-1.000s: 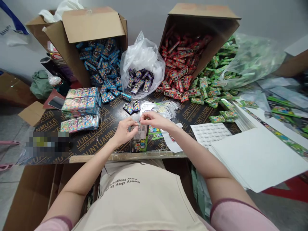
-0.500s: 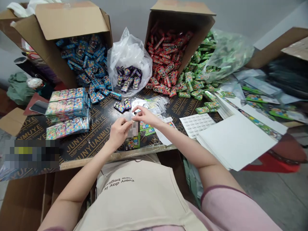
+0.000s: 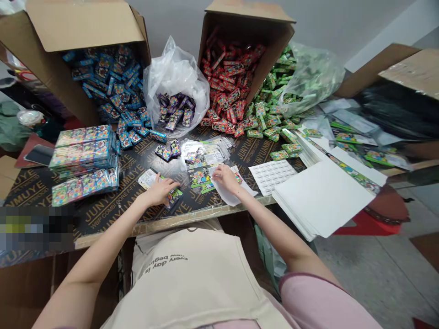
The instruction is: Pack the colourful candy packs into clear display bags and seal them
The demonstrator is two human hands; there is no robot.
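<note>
My left hand (image 3: 160, 189) lies flat on a filled clear packet (image 3: 173, 197) that rests on the black board near the table's front edge, fingers stretched over it. My right hand (image 3: 224, 176) is a little to the right, knuckles up. Its fingertips are bent onto the edge of a green printed card (image 3: 201, 177), which lies beside a white slip (image 3: 233, 196). Loose clear sleeves and cards (image 3: 206, 153) are spread just beyond both hands.
Tipped cardboard boxes spill blue packs (image 3: 113, 87) and red packs (image 3: 229, 82). A clear bag holds purple packs (image 3: 174, 112), and green packs (image 3: 274, 105) are heaped at right. Wrapped bundles (image 3: 84, 157) are stacked at left. A sticker sheet (image 3: 272, 173) and white sheets (image 3: 322, 196) lie at right.
Both hands held the packet upright between them before. Now it lies flat under my left hand, and my right hand has dropped to the green card. The view has shifted right.
</note>
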